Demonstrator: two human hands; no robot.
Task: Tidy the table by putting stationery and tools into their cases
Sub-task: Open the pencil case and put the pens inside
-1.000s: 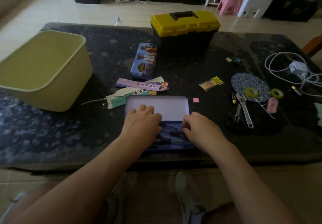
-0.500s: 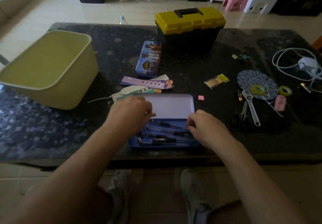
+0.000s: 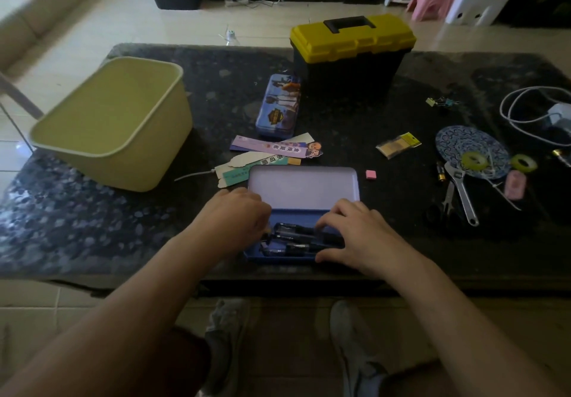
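Only bit I can actually read is on the purple bookmark mid-bench: looks like 金榜题名, I think. The teal bookmark and the far printed tin badge are too blurry.

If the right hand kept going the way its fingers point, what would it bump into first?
Most likely the dark pens lying in the open blue pencil case: the right hand points up-left across them and may already touch them. Past the pens waits the left hand.
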